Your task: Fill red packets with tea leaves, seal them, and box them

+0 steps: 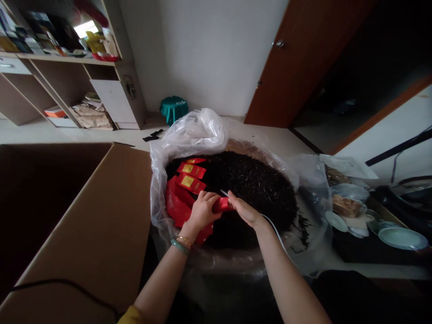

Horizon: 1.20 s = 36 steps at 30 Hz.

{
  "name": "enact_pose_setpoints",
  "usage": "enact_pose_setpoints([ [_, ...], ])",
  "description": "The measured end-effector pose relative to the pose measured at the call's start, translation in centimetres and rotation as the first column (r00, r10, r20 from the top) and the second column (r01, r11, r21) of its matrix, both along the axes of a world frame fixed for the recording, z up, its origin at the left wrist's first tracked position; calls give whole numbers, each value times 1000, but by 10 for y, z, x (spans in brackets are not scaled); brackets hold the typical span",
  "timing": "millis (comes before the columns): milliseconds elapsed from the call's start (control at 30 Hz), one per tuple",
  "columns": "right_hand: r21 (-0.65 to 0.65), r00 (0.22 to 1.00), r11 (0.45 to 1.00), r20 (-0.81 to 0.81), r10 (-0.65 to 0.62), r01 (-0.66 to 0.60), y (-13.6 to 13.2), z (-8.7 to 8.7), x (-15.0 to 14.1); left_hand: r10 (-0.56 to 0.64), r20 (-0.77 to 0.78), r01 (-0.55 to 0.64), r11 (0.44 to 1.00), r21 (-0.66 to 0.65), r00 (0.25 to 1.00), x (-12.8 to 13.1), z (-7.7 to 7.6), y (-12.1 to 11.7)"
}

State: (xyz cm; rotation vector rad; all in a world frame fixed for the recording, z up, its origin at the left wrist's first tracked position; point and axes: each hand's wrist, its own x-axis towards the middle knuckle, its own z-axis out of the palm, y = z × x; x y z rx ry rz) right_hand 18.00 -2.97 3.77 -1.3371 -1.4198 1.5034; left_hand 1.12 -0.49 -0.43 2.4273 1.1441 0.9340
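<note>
hands (202, 208) half-curled at red packet (221, 205)

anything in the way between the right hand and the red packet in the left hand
Nothing visible: the right hand is right beside the red packet, seemingly touching it, while the left hand holds it. A slim pale object shows by the right fingertips, not blocking the packet.

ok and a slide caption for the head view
Left hand and right hand at a small red packet above dark loose material in a clear plastic bag.
</note>
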Motion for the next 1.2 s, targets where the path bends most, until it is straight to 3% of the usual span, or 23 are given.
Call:
enact_pose_setpoints([
  [133, 78, 999, 996, 40, -37, 34, -3, 6, 0, 46, -7, -46, 999, 3, 999, 0, 0, 0],
  [200, 141, 988, 978, 1, -156, 155, -4, 6, 4, 74, 23, -74, 997, 3, 997, 0, 0, 0],
  [267, 176, 939, 923, -85, -333, 343, -4, 0, 12, 108, 72, -109, 994, 1, 991, 1, 0, 1],
  [333, 160, 890, 876, -64, -452, 456, -5, -11, 18, 131, 119, -132, 991, -4, 984, 1, 0, 1],
  [400, 160, 914, 917, 124, -386, 366, -6, -25, 20, 140, 151, -141, 990, -7, 979, 1, 0, 2],
  [467, 179, 918, 978, 360, -163, 103, -9, -35, 13, 145, 171, -145, 989, -12, 975, 1, 1, 2],
  [533, 159, 831, 975, 555, 40, -153, -12, -39, 0, 149, 185, -148, 989, -23, 971, 1, 1, 2],
  [633, -18, 599, 941, 767, 230, -339, -12, -34, -23, 163, 201, -158, 987, -41, 966, 1, 1, 2],
  [700, -129, 451, 911, 836, 312, -391, -11, -27, -34, 177, 205, -171, 984, -47, 963, 1, 0, 2],
  [800, -164, 340, 898, 886, 316, -408, -11, -22, -44, 196, 206, -188, 980, -56, 959, 0, -1, 3],
  [1067, -110, 271, 918, 936, 225, -381, -21, -33, -50, 203, 207, -195, 979, -59, 957, 0, -3, 3],
  [1200, -71, 272, 933, 946, 174, -352, -20, -32, -46, 218, 217, -208, 976, -66, 952, 0, -3, 2],
])
